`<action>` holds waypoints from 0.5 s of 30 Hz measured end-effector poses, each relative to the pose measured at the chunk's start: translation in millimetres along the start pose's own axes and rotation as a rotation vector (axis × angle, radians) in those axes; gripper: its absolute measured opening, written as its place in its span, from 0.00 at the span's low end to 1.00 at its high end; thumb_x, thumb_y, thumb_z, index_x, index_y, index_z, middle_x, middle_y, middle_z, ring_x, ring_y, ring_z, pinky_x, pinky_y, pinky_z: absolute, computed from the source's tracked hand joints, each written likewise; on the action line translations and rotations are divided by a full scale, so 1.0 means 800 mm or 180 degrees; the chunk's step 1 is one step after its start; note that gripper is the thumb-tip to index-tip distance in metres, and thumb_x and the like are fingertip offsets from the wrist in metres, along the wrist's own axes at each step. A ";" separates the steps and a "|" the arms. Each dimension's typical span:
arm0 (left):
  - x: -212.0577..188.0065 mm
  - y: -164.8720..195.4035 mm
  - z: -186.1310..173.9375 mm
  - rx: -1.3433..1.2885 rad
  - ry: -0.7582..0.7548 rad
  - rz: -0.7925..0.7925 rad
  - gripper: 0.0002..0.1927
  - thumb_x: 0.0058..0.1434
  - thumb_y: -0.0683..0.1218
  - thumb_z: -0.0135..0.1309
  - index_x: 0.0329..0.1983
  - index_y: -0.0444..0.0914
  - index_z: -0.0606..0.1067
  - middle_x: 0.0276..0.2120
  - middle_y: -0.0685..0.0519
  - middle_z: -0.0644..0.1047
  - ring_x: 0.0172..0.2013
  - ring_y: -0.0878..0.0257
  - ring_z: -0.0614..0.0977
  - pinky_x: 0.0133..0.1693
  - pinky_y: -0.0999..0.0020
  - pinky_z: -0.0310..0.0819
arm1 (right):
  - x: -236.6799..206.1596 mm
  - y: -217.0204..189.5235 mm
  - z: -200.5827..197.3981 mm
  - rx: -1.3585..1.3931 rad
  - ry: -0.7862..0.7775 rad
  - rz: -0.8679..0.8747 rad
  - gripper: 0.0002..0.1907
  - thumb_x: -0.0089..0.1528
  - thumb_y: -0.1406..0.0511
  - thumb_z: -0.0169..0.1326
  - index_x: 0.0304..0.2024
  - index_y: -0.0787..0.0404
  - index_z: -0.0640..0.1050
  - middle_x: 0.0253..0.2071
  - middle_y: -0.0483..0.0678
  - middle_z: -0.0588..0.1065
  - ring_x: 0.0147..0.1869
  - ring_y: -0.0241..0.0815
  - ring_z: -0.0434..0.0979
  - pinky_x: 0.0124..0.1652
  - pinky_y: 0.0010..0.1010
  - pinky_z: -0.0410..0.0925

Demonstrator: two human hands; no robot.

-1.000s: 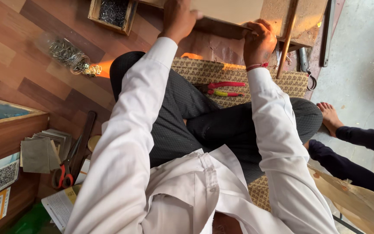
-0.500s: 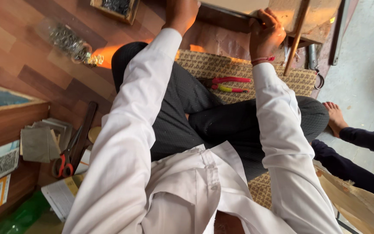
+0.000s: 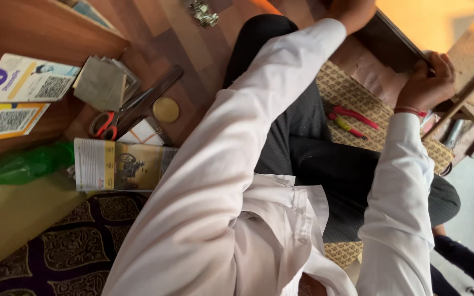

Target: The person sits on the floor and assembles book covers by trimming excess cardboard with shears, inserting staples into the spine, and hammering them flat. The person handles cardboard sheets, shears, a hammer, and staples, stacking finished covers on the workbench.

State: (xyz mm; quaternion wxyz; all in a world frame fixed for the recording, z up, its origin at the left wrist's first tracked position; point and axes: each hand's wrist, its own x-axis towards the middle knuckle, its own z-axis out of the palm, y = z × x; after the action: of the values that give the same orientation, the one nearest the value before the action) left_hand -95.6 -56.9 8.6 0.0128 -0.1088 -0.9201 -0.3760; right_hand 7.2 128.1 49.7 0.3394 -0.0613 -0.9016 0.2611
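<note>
Two hands (image 3: 426,82) grip a board (image 3: 393,41) above red pliers (image 3: 353,116).

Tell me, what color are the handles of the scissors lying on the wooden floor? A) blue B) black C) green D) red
D: the scissors beside the round brass-coloured disc have red handles, lying on the wooden floor far from the right hand, which grips the edge of a flat board.

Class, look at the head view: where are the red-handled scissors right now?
The red-handled scissors lie on the wooden floor at the left of the head view, beside a long metal ruler, just above the folded newspaper.
</note>
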 end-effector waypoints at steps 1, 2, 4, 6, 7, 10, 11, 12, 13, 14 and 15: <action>-0.002 0.005 0.002 -0.0019 -0.0040 0.0014 0.06 0.62 0.42 0.53 0.33 0.33 0.77 0.28 0.42 0.80 0.31 0.49 0.83 0.35 0.54 0.76 | -0.002 0.006 -0.001 -0.0045 -0.0095 -0.0109 0.17 0.55 0.79 0.66 0.45 0.61 0.88 0.50 0.57 0.83 0.51 0.46 0.86 0.45 0.30 0.78; -0.003 0.008 0.004 -0.0040 -0.0081 0.0019 0.06 0.63 0.41 0.52 0.34 0.33 0.77 0.28 0.42 0.80 0.31 0.49 0.83 0.36 0.55 0.76 | -0.005 0.011 -0.001 -0.0088 -0.0190 -0.0213 0.18 0.55 0.78 0.66 0.47 0.61 0.88 0.52 0.59 0.82 0.51 0.46 0.85 0.44 0.29 0.78; -0.009 0.005 0.004 -0.0339 -0.0133 0.0224 0.06 0.63 0.41 0.51 0.34 0.33 0.76 0.29 0.42 0.80 0.32 0.50 0.83 0.36 0.55 0.77 | -0.010 0.022 -0.004 -0.0039 -0.0205 -0.0145 0.20 0.56 0.77 0.68 0.51 0.63 0.86 0.52 0.58 0.82 0.49 0.44 0.86 0.43 0.28 0.78; -0.025 -0.022 -0.007 -0.0917 -0.0211 0.0453 0.06 0.64 0.40 0.50 0.35 0.33 0.76 0.30 0.42 0.80 0.32 0.50 0.83 0.37 0.56 0.77 | -0.014 0.031 -0.007 0.0109 -0.0068 0.0234 0.23 0.55 0.75 0.71 0.53 0.67 0.82 0.48 0.56 0.84 0.43 0.40 0.87 0.39 0.26 0.77; -0.037 -0.047 -0.019 -0.1204 -0.0211 0.0452 0.06 0.64 0.40 0.50 0.35 0.32 0.76 0.30 0.42 0.80 0.33 0.50 0.83 0.37 0.56 0.77 | -0.015 0.034 -0.008 0.0337 -0.0090 0.0278 0.21 0.57 0.76 0.71 0.53 0.68 0.82 0.48 0.56 0.83 0.41 0.40 0.85 0.38 0.25 0.76; -0.098 -0.156 -0.077 -0.1143 0.0381 -0.0387 0.05 0.65 0.38 0.48 0.37 0.32 0.75 0.31 0.42 0.79 0.34 0.51 0.83 0.38 0.57 0.77 | -0.016 0.043 -0.012 0.0733 -0.0102 0.0002 0.18 0.61 0.79 0.67 0.54 0.70 0.82 0.47 0.56 0.82 0.40 0.41 0.82 0.36 0.25 0.75; -0.122 -0.195 -0.098 -0.0939 0.0761 -0.0861 0.05 0.66 0.38 0.48 0.37 0.32 0.75 0.31 0.42 0.79 0.34 0.51 0.83 0.39 0.58 0.77 | -0.017 0.045 -0.012 0.0735 -0.0080 -0.0351 0.19 0.61 0.81 0.65 0.54 0.70 0.81 0.46 0.55 0.81 0.42 0.42 0.82 0.38 0.27 0.76; -0.148 -0.229 -0.116 -0.0940 0.1273 -0.1081 0.05 0.66 0.38 0.47 0.37 0.32 0.75 0.32 0.42 0.79 0.34 0.51 0.83 0.39 0.58 0.77 | -0.019 0.045 -0.010 0.0742 -0.0059 -0.0698 0.20 0.61 0.83 0.63 0.55 0.70 0.81 0.45 0.55 0.80 0.44 0.44 0.83 0.40 0.28 0.77; -0.170 -0.258 -0.130 -0.0989 0.1691 -0.1153 0.05 0.67 0.37 0.47 0.38 0.32 0.74 0.32 0.42 0.79 0.35 0.51 0.83 0.39 0.58 0.77 | -0.022 0.046 -0.008 0.0912 -0.0147 -0.0334 0.18 0.63 0.81 0.63 0.55 0.71 0.81 0.45 0.55 0.81 0.41 0.42 0.83 0.36 0.27 0.76; -0.192 -0.280 -0.142 -0.1189 0.2036 -0.1028 0.11 0.73 0.39 0.45 0.41 0.34 0.79 0.43 0.43 0.83 0.42 0.48 0.83 0.46 0.55 0.76 | -0.024 0.046 -0.007 0.1070 -0.0244 0.0024 0.16 0.65 0.80 0.63 0.55 0.72 0.81 0.45 0.55 0.82 0.38 0.40 0.84 0.33 0.25 0.76; -0.207 -0.293 -0.147 -0.0575 0.2012 -0.0891 0.09 0.68 0.39 0.47 0.42 0.35 0.79 0.43 0.41 0.82 0.42 0.45 0.82 0.44 0.53 0.76 | -0.028 0.046 -0.006 0.1229 -0.0346 0.0382 0.15 0.66 0.79 0.63 0.56 0.73 0.81 0.45 0.56 0.84 0.35 0.38 0.84 0.29 0.24 0.75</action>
State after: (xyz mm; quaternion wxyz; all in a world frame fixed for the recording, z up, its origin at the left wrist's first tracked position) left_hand 10.3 -332.5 -86.3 0.2355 0.1393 -0.8398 -0.4689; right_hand 24.9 155.0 20.8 0.2796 -0.0345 -0.8465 0.4517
